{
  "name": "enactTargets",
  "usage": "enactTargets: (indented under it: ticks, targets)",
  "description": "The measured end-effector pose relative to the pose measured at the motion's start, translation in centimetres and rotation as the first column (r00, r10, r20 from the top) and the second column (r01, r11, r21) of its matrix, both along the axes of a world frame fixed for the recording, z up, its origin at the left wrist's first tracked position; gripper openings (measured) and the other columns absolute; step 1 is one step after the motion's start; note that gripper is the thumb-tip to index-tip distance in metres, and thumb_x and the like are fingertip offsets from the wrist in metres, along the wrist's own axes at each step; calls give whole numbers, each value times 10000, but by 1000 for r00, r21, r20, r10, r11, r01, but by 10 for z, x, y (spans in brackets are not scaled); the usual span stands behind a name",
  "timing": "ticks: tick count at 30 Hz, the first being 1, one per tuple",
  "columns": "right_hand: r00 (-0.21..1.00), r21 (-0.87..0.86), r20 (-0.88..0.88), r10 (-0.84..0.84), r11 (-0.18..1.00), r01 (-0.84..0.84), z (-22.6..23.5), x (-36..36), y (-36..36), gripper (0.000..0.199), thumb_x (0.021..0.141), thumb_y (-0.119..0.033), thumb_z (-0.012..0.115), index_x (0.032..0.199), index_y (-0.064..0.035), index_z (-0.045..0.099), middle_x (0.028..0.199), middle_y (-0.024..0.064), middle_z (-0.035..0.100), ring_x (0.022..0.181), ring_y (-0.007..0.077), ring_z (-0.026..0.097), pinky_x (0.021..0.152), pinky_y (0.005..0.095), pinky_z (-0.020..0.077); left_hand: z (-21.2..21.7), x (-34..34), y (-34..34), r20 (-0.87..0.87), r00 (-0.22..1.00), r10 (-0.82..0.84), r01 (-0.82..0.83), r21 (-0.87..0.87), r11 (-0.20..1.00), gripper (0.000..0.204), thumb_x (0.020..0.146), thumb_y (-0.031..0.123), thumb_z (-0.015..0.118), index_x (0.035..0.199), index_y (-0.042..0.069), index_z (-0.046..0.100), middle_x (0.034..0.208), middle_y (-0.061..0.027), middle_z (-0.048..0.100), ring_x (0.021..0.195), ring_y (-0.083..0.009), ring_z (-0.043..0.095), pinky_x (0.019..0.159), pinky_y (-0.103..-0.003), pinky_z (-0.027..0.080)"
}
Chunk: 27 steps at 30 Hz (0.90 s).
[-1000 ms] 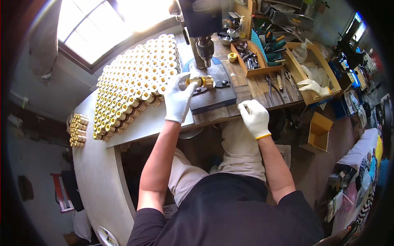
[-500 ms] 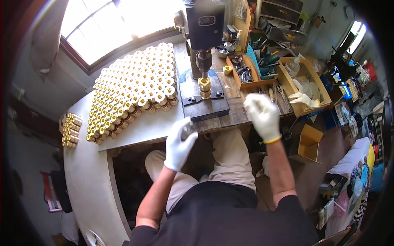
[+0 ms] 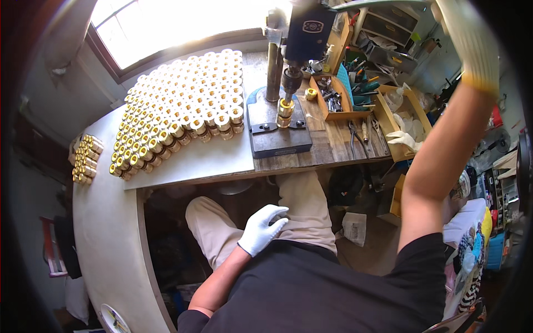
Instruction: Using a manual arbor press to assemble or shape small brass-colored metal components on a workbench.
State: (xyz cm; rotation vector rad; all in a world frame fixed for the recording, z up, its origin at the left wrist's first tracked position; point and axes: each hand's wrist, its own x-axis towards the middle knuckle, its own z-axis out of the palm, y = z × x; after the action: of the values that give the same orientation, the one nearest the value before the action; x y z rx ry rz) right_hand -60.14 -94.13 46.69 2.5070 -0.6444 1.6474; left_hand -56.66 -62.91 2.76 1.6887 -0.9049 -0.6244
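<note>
My left hand (image 3: 263,228), in a white glove, hovers over my lap with thumb and fingers apart and nothing in them. High at the right, my gloved right hand (image 3: 471,44) is at the end of the long lever (image 3: 383,5) of a drill press (image 3: 311,33); its fingers look closed round it, though blurred and partly cut off by the picture's edge. Under the press's chuck (image 3: 291,80), a brass fitting (image 3: 285,113) stands upright on the dark base block (image 3: 281,145), between black clamp bars. The tool tip meets the fitting's top opening.
Rows of brass fittings (image 3: 183,102) cover the white board at left, with a smaller group (image 3: 87,161) beyond. One brass ring (image 3: 311,94) sits right of the press. Further right are a parts tray (image 3: 340,115), pliers (image 3: 353,139) and a box with gloves (image 3: 425,119).
My right hand has swung up and right from above the bench edge to the lever. The left hand has dropped back toward my lap. The view has shifted slightly.
</note>
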Motion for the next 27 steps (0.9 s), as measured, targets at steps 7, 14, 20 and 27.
enactTargets:
  ticks: [7,14,20,27]
  targets:
    - [970,106,-240,38,994,-13,-187,-74,34,319,1067,-157,700,1340,0,745,1092,253,766,1008,343,777,930,393,591,62,23,-52,463,883,-76,220,-265,939,409,908,104,847,1294,36,732,1205,-151,734,1115,-340,727,966,-408,589]
    - [698,489,-209,684,692,-531,-180,-34,-31,582,1093,-306,652,1611,-78,515,1305,214,728,1107,336,729,996,376,555,263,12,-188,703,676,222,494,-655,572,549,743,370,888,1176,75,726,1270,-119,660,1224,-379,624,1056,-533,485]
    - [869,418,-381,316,897,-143,-207,3,-3,489,1078,-253,708,1535,-129,587,1009,99,664,864,214,642,826,360,547,249,1,-236,797,511,322,481,-575,662,378,769,524,796,767,150,739,894,-46,718,1034,-276,671,1035,-466,481]
    - [903,503,-377,208,864,11,-217,13,5,448,1031,-276,794,1450,-192,656,840,55,616,729,196,567,775,363,541,201,22,-252,813,509,284,413,-520,748,357,768,471,796,806,122,732,914,-49,712,1026,-277,670,1020,-448,495]
